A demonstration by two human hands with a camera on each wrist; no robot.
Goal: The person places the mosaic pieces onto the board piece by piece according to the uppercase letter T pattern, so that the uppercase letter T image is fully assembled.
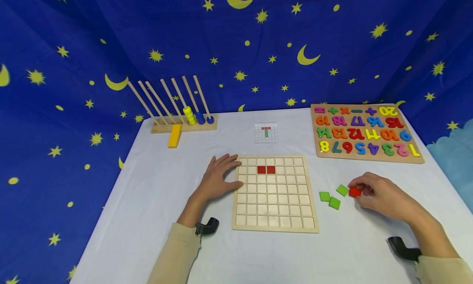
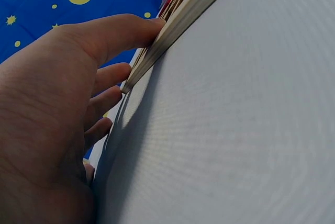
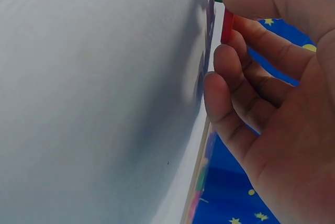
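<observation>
A wooden grid board (image 1: 262, 220) lies on the white table, with two red square tiles (image 1: 266, 169) side by side in its second row from the far edge. My left hand (image 1: 218, 178) rests at the board's left edge, thumb and fingertips on the frame; the left wrist view shows the thumb on the board's rim (image 2: 175, 30). To the right of the board, my right hand (image 1: 382, 195) pinches a red tile (image 3: 228, 22) between thumb and fingers. Several green tiles (image 1: 334, 203) lie just left of that hand.
Behind the board lies a small pattern card (image 1: 266, 133) with a red and green T. A number puzzle board (image 1: 369, 157) sits at the back right. At the back left stands a wooden peg abacus (image 1: 207, 127) with a yellow block (image 1: 175, 136) against its base.
</observation>
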